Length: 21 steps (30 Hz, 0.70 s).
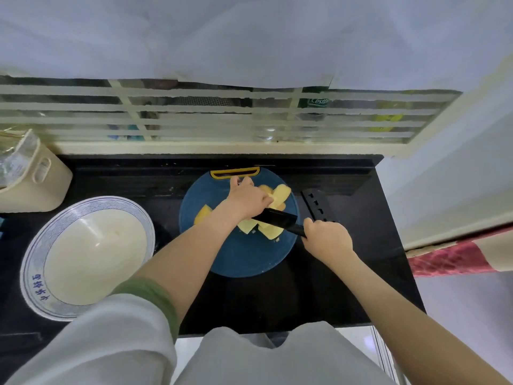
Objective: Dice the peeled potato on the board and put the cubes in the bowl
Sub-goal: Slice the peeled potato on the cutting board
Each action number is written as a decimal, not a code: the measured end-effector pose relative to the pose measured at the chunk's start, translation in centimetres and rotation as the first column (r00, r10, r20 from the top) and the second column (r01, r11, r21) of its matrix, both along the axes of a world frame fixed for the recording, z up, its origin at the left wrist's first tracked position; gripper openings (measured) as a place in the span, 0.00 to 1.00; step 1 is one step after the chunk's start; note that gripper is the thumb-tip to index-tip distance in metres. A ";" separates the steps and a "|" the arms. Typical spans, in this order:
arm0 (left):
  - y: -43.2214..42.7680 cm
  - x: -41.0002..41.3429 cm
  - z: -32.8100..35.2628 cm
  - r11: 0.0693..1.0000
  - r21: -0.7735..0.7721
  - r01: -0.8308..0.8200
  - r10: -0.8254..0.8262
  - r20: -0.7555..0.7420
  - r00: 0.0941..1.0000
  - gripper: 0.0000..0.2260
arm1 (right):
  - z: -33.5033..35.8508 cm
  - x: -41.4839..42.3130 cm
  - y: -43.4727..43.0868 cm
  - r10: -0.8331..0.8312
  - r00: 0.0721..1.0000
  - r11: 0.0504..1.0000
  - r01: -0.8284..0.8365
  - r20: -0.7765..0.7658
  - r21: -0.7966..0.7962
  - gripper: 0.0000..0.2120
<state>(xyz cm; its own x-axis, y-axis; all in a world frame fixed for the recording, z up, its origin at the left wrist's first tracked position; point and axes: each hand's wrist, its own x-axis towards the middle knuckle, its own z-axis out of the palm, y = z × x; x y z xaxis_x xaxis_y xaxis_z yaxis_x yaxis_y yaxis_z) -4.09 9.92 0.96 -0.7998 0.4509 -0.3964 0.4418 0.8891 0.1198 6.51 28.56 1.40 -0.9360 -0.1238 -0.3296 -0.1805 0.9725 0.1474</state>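
**Potato in slices on the board, knife across them**

The potato (280, 193) lies cut into pale yellow slices on the round blue board (244, 258). One stack sits at the far right of the board, a second group at the middle under the knife, and a single piece towards the left edge. The left hand (245, 200) reaches over the board, its fingers (267, 200) curled down onto the far stack and holding it in place. The knife (277, 218), black in blade and handle, lies across the middle slices with its tip pointing left, just beside the left hand. The right hand (327, 238) grips the handle at the board's right edge, fingers (310, 224) wrapped fully around it.

The bowl (33, 273), white with a blue patterned rim, stands on the black table (319, 290) left of the board, apart from it; no cubes show inside. A black sheath (319, 205) lies just right of the board. A beige basket (39, 187) sits at the table's far left corner, behind the bowl.
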 end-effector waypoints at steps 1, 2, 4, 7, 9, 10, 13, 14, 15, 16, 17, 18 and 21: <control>0.1 -0.2 0.3 1.000 0.001 -0.019 0.019 0.040 0.999 0.19 | 0.0 0.0 0.3 0.004 1.000 1.000 -0.004 0.007 -0.006 0.10; 0.2 -0.3 0.6 0.998 0.016 -0.055 0.053 0.077 0.996 0.20 | 0.0 0.0 0.6 0.010 1.000 1.000 -0.010 0.018 -0.015 0.11; 0.3 -0.3 1.5 0.989 0.055 -0.139 0.130 0.140 0.982 0.20 | 0.2 -0.2 0.9 0.031 0.999 0.999 -0.030 0.030 -0.044 0.11; -0.2 -0.5 2.5 0.939 0.175 -0.296 0.252 0.234 0.939 0.24 | 0.5 -0.7 1.0 0.039 0.998 0.993 -0.035 0.039 -0.109 0.11; -1.3 -0.6 3.1 0.846 0.317 -0.429 0.355 0.266 0.896 0.28 | 0.7 -1.1 0.9 0.001 0.999 0.984 0.008 0.051 -0.180 0.10; -1.8 -0.8 3.4 0.801 0.374 -0.468 0.405 0.239 0.883 0.28 | 0.6 -1.3 0.9 -0.038 0.997 0.974 0.052 0.068 -0.218 0.10; -4.7 -1.1 3.5 0.710 0.434 -0.555 0.585 0.075 0.807 0.22 | 0.5 -1.7 -0.1 -0.148 0.980 0.923 0.184 0.131 -0.337 0.13; -5.8 -1.0 3.3 0.667 0.436 -0.604 0.654 0.044 0.755 0.19 | 0.4 -1.8 -0.5 -0.188 0.969 0.894 0.236 0.159 -0.380 0.14; -6.8 -0.7 3.0 0.616 0.433 -0.658 0.716 0.038 0.697 0.18 | 0.3 -1.9 -1.1 -0.226 0.956 0.858 0.286 0.187 -0.426 0.14; -8.0 -0.2 2.4 0.568 0.421 -0.707 0.763 0.054 0.645 0.17 | 0.2 -2.0 -1.9 -0.258 0.941 0.817 0.333 0.219 -0.470 0.14; -9.1 0.6 1.7 0.537 0.403 -0.741 0.784 0.086 0.615 0.16 | 0.2 -2.1 -2.7 -0.284 0.925 0.770 0.376 0.251 -0.516 0.14; -10.0 1.6 0.9 0.524 0.379 -0.763 0.787 0.129 0.604 0.17 | 0.2 -2.1 -3.6 -0.303 0.909 0.722 0.414 0.285 -0.554 0.14; -11.9 4.8 -1.4 0.531 0.355 -0.769 0.749 0.227 0.622 0.22 | 0.0 -2.0 -6.7 -0.325 0.872 0.603 0.490 0.367 -0.629 0.15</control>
<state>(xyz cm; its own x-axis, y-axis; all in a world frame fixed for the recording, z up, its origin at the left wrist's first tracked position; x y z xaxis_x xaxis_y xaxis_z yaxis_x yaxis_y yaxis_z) 0.67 -1.97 -0.42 -0.9021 -0.2031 -0.3808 -0.3916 0.7560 0.5244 4.46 21.90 1.42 -0.8711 -0.0103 -0.4909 0.3165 0.7527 -0.5773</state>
